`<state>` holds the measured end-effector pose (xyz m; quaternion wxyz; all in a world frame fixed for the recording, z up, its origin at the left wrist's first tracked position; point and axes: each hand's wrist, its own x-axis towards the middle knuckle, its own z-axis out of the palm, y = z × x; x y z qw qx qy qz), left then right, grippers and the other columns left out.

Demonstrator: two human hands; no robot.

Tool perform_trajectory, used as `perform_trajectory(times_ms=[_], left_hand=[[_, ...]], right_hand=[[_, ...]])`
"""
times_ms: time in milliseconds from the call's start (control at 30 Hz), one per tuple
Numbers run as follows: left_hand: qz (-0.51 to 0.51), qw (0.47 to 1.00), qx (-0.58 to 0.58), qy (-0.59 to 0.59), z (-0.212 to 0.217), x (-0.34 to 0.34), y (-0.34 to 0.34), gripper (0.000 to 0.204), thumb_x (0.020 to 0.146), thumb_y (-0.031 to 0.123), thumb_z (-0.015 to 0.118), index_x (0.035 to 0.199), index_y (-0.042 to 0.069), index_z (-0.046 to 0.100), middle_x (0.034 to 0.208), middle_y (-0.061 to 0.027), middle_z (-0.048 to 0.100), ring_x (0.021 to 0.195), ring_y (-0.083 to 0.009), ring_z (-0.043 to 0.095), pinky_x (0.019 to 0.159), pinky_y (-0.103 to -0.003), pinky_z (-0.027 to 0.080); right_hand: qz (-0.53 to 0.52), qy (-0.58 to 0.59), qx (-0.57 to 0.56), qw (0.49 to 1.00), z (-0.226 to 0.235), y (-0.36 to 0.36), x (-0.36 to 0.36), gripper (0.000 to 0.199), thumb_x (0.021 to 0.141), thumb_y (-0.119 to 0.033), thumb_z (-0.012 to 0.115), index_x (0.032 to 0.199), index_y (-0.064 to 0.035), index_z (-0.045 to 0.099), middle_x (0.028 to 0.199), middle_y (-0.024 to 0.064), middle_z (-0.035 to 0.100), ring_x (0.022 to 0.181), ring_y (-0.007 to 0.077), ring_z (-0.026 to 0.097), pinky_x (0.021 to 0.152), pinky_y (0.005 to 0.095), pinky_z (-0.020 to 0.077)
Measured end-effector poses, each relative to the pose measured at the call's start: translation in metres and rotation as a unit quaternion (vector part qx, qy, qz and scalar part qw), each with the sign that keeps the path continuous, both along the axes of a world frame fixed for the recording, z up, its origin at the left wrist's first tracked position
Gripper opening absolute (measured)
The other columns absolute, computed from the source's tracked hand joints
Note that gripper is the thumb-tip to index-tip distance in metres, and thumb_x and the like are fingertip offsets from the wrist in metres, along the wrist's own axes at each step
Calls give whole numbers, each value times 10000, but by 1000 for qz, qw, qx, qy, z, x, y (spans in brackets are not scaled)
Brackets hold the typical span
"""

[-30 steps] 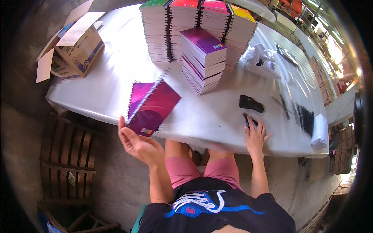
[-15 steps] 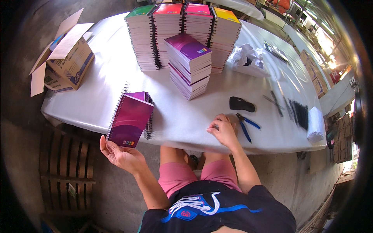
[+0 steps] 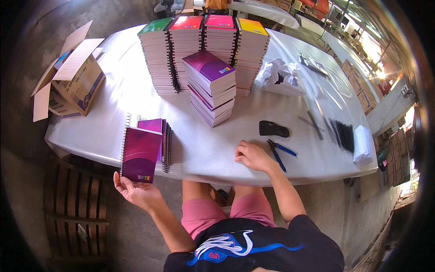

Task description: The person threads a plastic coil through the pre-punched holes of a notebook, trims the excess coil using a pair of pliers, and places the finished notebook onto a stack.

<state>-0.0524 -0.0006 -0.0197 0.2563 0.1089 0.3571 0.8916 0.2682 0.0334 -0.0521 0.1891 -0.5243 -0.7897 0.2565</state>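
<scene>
My left hand grips a purple spiral notebook by its lower edge, at the table's front left. A dark wire coil runs down the notebook's left side, and its loose end sticks out past the top. Just behind and to the right lies a small stack of coil-bound purple notebooks, partly covered by the held one. My right hand rests on the white tabletop with curled fingers, and nothing shows in it. To its right lie blue-handled cutting pliers and a black pouch-like object.
Tall stacks of spiral notebooks stand at the back, with a purple pile before them. An open cardboard box sits at left. Crumpled white paper, loose black coils and a white roll are at right.
The held notebook has swung slightly more upright in my left hand. My right hand's fingers have curled in more on the table. The whole scene has shifted a little lower and left in view.
</scene>
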Motion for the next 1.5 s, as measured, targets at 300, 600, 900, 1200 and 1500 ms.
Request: perform_trajectory(times_ms=[300,600,900,1200,1500], left_hand=[[10,1000,0,24,-1,-19,-11,224,1008,148,392,1208,106,481,1043,-71,557,921,-152,565,800,-301,498],[13,999,0,-43,23,-3,-10,217,1006,134,394,1215,118,449,1033,-57,560,865,-133,572,736,-276,507],[-9,997,54,-59,24,-20,1,179,999,116,409,1173,102,450,995,-27,554,794,-60,568,533,-136,466],[-69,932,-3,356,52,-21,-11,142,944,81,532,1063,23,479,1005,-142,620,996,-194,598,860,-293,470],[-16,912,-145,383,25,-43,43,383,982,223,490,1269,-30,492,1245,-175,544,1200,-215,486,1024,-323,354]], right_hand=[[-256,144,418,860,130,61,95,58,838,-44,629,891,-53,608,782,43,637,727,133,594,639,251,454],[-412,-96,363,830,66,159,200,119,860,-146,637,933,-81,705,829,73,686,708,166,633,646,289,475],[62,232,158,958,114,46,-98,490,819,-156,703,1277,-152,533,1139,69,609,876,141,608,714,274,509],[247,36,303,920,162,32,-168,762,733,-343,742,1402,-224,396,1215,152,519,1153,302,500,954,445,386],[33,401,-81,912,88,98,-199,676,789,-54,700,1377,-24,368,1032,136,586,936,188,596,764,305,521]])
